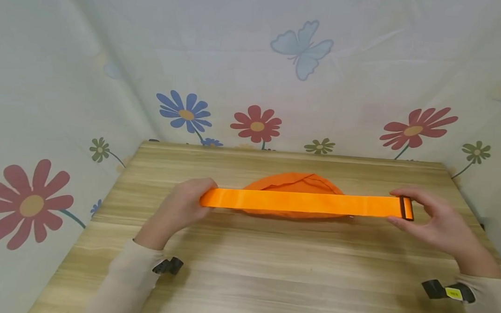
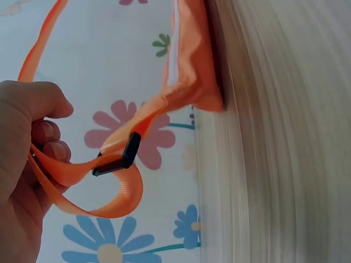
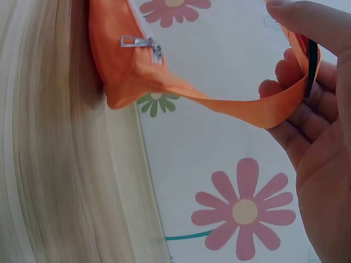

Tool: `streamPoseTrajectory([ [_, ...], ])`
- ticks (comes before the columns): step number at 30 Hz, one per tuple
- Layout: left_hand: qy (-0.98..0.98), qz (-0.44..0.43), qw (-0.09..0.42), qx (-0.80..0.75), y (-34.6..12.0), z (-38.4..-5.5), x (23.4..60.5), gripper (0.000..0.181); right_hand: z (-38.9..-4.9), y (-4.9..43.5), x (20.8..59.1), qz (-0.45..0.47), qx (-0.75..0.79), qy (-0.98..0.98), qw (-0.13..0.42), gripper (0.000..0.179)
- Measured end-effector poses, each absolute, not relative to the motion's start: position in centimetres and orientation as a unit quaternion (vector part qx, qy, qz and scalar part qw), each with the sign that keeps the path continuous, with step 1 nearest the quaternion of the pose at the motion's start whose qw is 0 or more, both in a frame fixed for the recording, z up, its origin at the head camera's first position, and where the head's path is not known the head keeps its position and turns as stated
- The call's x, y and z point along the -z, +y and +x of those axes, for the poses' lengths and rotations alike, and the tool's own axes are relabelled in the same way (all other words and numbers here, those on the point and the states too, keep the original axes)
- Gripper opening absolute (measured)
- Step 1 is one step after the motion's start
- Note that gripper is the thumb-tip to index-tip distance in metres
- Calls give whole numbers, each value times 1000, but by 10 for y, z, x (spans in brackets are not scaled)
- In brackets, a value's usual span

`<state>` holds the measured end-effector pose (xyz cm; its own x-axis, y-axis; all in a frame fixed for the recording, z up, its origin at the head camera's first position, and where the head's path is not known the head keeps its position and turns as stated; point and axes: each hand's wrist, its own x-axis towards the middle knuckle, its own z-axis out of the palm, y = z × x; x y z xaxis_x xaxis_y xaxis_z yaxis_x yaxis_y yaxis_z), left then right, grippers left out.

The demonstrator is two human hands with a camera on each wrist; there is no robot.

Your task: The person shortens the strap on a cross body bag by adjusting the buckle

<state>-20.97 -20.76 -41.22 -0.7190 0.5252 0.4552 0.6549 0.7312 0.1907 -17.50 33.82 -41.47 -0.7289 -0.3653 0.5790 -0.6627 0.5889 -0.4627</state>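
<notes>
An orange zippered waist bag [image 1: 300, 181] rests on the wooden table, partly hidden behind its own strap. That strap [image 1: 299, 203] is stretched flat between both hands above the table. At its left end, the left hand [image 1: 181, 205] grips the webbing with curled fingers; in the left wrist view a loop hangs below a black buckle [image 2: 131, 149]. On the other side, the right hand [image 1: 440, 228] holds the strap's end between thumb and fingers, around a dark slider [image 1: 403, 208]. A metal zipper pull [image 3: 134, 41] shows on the bag in the right wrist view.
The wooden table [image 1: 279, 265] reaches back to a white curtain [image 1: 221, 48] printed with flowers and a butterfly. Black devices [image 1: 168, 266] are worn at the sleeve cuffs.
</notes>
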Motion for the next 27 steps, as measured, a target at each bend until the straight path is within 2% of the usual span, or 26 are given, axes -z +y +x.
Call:
streamPoseTrajectory([
  [7, -901, -336, 199, 188, -222, -214, 415, 34, -179, 344, 414, 310, -296, -876, 222, 76],
  [12, -895, -336, 215, 200, -234, -217, 419, 40, -177, 348, 414, 313, -304, -872, 221, 74],
  [16, -882, -346, 207, 244, -241, -219, 422, 45, -176, 349, 413, 304, -327, -867, 223, 75],
  [19, -850, -359, 183, 339, -243, -220, 426, 46, -174, 346, 412, 293, -362, -859, 213, 75],
  [27, -718, -360, 72, 591, -226, -215, 429, 38, -169, 332, 412, 253, -440, -839, 196, 72],
])
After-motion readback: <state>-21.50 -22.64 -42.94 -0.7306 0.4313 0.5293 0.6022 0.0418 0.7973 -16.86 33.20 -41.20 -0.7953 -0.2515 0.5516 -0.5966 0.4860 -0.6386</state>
